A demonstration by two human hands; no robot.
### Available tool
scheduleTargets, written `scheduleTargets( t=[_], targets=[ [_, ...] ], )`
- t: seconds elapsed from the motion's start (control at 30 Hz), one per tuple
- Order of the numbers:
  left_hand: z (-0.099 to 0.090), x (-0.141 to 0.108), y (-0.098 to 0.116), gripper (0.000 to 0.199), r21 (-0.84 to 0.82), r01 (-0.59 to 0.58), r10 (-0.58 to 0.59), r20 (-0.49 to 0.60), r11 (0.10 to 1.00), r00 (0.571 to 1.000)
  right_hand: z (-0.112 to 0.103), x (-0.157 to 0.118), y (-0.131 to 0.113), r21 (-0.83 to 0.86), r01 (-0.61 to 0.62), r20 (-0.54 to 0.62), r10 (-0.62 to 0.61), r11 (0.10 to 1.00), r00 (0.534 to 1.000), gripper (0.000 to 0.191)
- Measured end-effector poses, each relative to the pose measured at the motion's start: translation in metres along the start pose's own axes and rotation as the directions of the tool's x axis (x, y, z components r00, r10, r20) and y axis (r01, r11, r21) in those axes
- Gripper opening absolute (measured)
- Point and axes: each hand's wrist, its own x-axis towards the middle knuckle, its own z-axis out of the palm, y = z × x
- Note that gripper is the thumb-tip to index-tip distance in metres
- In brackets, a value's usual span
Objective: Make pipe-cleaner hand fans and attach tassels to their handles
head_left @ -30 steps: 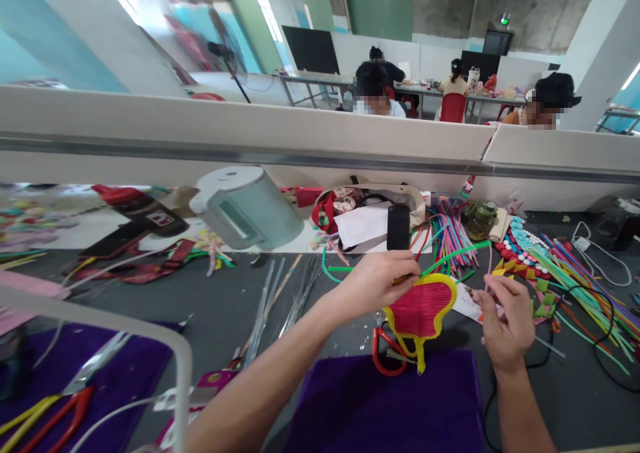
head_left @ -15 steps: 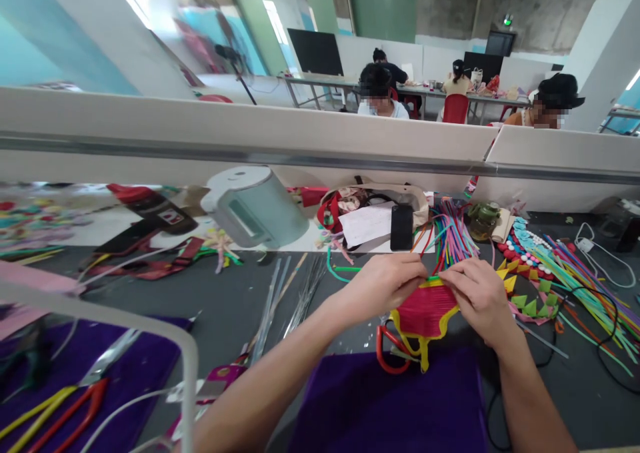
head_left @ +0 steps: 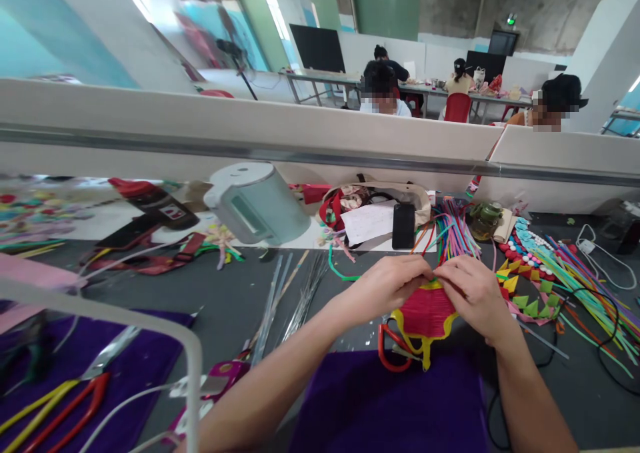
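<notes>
two hands worked close together, the left hand [head_left: 400,281] and the right hand [head_left: 473,290] each pinching the top edge of one pink-and-yellow piece [head_left: 425,316]. that single piece, a ribbed pink panel with a yellow border, hung in front of the fingers near the far edge of a purple mat [head_left: 390,406]; whether it touched the mat could not be told. a little green strip [head_left: 433,284] showed at the fingertips. one red handle loop [head_left: 383,353] sat just left of the piece.

beyond lay one phone [head_left: 403,226], one paper sheet [head_left: 367,223] with marks too faint to read, one beige bag [head_left: 423,206], one glass jar [head_left: 484,225] and two bundles of coloured stems, one behind the hands [head_left: 456,234] and one to the right [head_left: 575,266]. further left stood one kettle [head_left: 270,206], then one red-capped bottle [head_left: 165,205] whose label was too small to make out. one pair of scissors [head_left: 110,356], with a yellow and a red handle, rested on a second purple mat [head_left: 135,380].

all this covered a dark grey tabletop [head_left: 240,286] backed by a white partition [head_left: 300,116]. past it, four people were seated, and a green sign [head_left: 511,20] glowed on the concrete wall [head_left: 555,13].
</notes>
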Motion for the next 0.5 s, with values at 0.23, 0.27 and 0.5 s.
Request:
scheduleTargets(
  t=[0.23,0.27,0.5],
  targets=[
    [-0.006,-0.006,0.0,0.02,-0.044,0.075,-0.074,0.028,0.996,0.997,0.0,0.0,0.001,0.053,0.036,0.068,-0.04,0.998,0.997,0.025],
    [-0.007,-0.007,0.0,0.02,-0.042,0.079,-0.078,0.031,0.996,0.997,0.001,-0.001,0.0,0.049,0.045,0.074,-0.049,0.998,0.996,0.026],
    [-0.015,-0.009,-0.001,0.022,-0.062,0.095,-0.093,0.035,0.994,0.995,0.0,-0.001,0.003,0.065,0.08,0.108,-0.087,0.995,0.99,0.028]
  ],
)
